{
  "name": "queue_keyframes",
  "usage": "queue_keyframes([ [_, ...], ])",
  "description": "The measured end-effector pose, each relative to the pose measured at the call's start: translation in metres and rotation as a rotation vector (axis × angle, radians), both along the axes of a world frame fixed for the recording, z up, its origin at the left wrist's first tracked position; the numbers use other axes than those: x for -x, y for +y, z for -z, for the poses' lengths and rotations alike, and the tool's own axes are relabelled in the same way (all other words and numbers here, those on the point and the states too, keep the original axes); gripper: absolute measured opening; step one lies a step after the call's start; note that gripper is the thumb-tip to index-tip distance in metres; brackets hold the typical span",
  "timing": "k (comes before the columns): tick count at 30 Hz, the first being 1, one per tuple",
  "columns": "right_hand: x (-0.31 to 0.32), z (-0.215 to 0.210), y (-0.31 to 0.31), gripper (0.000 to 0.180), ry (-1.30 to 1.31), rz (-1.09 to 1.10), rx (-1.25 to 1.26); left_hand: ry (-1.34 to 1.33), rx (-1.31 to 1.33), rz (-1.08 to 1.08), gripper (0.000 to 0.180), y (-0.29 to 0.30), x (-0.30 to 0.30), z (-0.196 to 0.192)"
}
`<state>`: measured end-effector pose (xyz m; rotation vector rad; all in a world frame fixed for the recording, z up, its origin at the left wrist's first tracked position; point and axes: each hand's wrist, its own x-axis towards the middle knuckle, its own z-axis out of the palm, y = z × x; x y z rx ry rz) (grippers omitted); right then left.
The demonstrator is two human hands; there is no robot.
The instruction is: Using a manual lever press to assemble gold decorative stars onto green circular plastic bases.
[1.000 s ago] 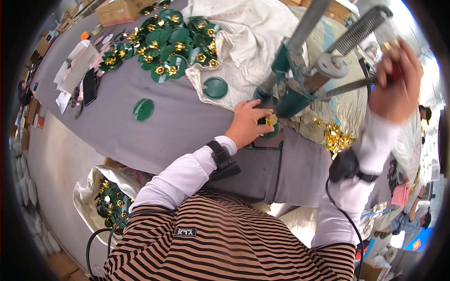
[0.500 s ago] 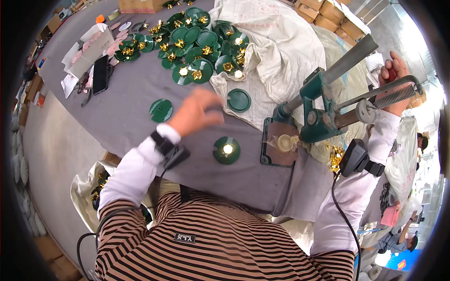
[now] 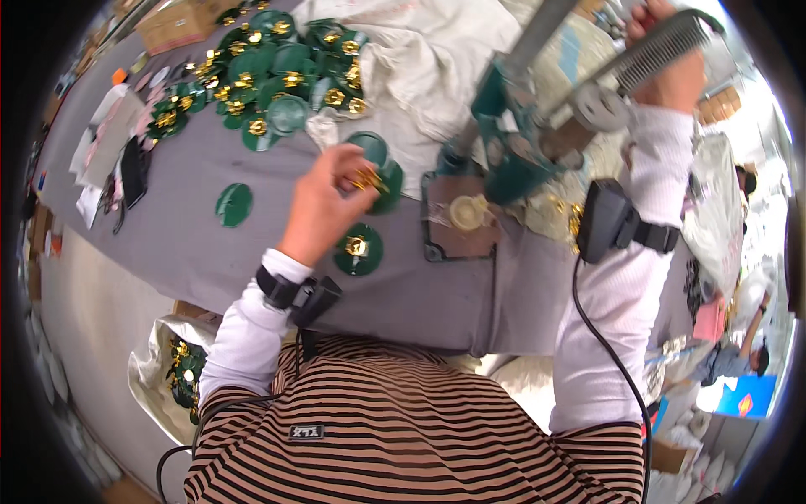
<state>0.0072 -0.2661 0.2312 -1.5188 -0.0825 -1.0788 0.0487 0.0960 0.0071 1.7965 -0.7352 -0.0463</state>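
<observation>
Head view: the left hand (image 3: pixel 323 202) has thumb and fingers clamped on a gold flower (image 3: pixel 366 179) mounted on a held disc (image 3: pixel 389 191), just left of the press (image 3: pixel 512 176); the right hand (image 3: pixel 676 88) is raised behind the press's spring, its grip partly hidden, so its closure cannot be told. The pale round die (image 3: pixel 468 213) bears no disc. Progress, as judged: flowers are in place on many discs, but which have been pressed cannot be verified; two discs are bare. Count: one press; one held disc; one flowered disc (image 3: pixel 357 249) alone on the tablecloth (image 3: pixel 185 227); two bare discs, one on the tablecloth (image 3: pixel 234 205), one at the white sack's (image 3: pixel 420 84) edge; one overlapping heap (image 3: pixel 294 76), uncountable; one open bag (image 3: pixel 149 382) containing more.
</observation>
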Motion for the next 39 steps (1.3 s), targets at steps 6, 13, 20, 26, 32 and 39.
queue_keyframes([
  [6, -0.008, 0.003, 0.039, 0.013, -0.025, -0.061, -0.011, 0.080, -0.065, 0.292, 0.054, -0.077, 0.045, 0.008],
  [13, 0.004, -0.004, 0.051, 0.013, 0.022, 0.019, -0.014, -0.090, -0.221, 0.241, 0.065, -0.113, 0.048, 0.002],
  [20, 0.138, 0.064, 0.115, 0.019, -0.335, 0.248, 0.137, -0.056, -0.173, 0.179, 0.084, -0.074, 0.039, 0.005],
  [26, 0.246, 0.197, 0.130, 0.009, 0.113, 0.147, 0.395, 0.043, -0.132, 0.253, 0.076, -0.075, 0.045, 0.004],
  [32, 0.219, 0.132, 0.116, 0.030, -0.050, 0.073, 0.462, -0.069, -0.129, 0.196, 0.060, -0.107, 0.059, 0.018],
  [39, 0.047, -0.007, 0.043, 0.025, 0.013, 0.275, 0.529, -0.241, -0.053, 0.076, 0.034, -0.114, 0.067, 0.028],
])
